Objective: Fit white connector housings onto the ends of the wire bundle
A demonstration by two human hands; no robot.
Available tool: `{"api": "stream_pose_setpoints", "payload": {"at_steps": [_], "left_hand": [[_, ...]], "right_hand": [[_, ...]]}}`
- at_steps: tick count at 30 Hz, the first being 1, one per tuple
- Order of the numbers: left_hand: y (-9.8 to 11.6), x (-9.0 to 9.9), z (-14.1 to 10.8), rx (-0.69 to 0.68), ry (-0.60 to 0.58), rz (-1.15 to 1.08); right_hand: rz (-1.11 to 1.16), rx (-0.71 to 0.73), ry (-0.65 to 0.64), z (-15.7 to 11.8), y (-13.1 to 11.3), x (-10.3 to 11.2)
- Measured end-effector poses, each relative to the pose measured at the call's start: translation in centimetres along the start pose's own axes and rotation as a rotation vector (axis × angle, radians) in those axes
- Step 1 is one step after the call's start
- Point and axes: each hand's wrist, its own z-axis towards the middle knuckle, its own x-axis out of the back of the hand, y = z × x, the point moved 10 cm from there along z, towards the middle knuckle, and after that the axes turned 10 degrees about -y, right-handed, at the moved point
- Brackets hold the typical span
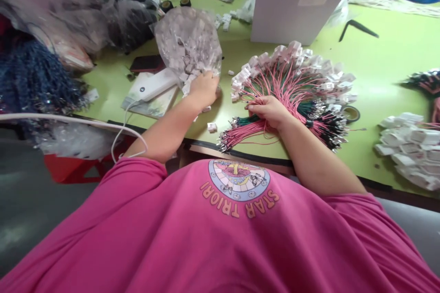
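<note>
Left hand: at the near end of the clear plastic bag (188,20), touching small white plastic connectors (185,62); left hand (205,88) grip can't be told, fingertips hidden.
Right hand: right hand (271,111) over the flat bundle of pink and green wires (245,130); thumb and forefinger grip together, looks clamped on a thin metal-tipped wire (244,101).
Bag vs. hands: bag lies left of and farther out than right hand; left hand much nearer, forearm slanting out to it.
Wire axis: bundle runs roughly crosswise, metal tips at its left end, near the front edge of the green tabletop (388,55); passes beneath right hand.
Gap between hands: one loose white connector (212,127) near tabletop edge, just left of bundle tips, touching neither hand.
Beyond right hand: fanned pink wires (280,80), white connectors on far ends.
</note>
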Motion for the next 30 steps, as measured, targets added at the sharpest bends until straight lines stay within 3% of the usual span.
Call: {"api": "stream_pose_setpoints", "payload": {"at_steps": [4,7,9,12,14,17,20,30], "left_hand": [[1.0,-0.6,-0.3,-0.03,0.022,-0.015],[2.9,0.1,-1.4,-0.091,-0.01,-0.19],[4.3,-0.3,-2.6,-0.102,-0.115,-0.389],[6.6,-3.2,-4.4,-0.087,-0.375,-0.746],[7.5,-5.2,-5.0,-0.08,-0.467,-0.951],[7.2,-7.5,-4.8,-0.035,-0.452,-1.111],[6.6,-8.6,-4.5,0.006,-0.425,-1.154],[6.1,-8.1,-4.6,0.022,-0.397,-1.063]], "right_hand": [[-0.051,0.022,0.062,-0.6,-0.5,0.1],[-0.167,0.061,0.161,-1.3,-1.5,0.7],[-0.204,0.095,0.225,-1.8,-2.3,1.1],[-0.161,0.116,0.287,-2.2,-2.9,1.6],[-0.127,0.102,0.306,-2.4,-2.9,1.7],[-0.135,0.074,0.309,-2.3,-2.7,1.6],[-0.173,0.051,0.302,-2.2,-2.4,1.4],[-0.258,0.023,0.285,-1.9,-2.2,1.3]]}}
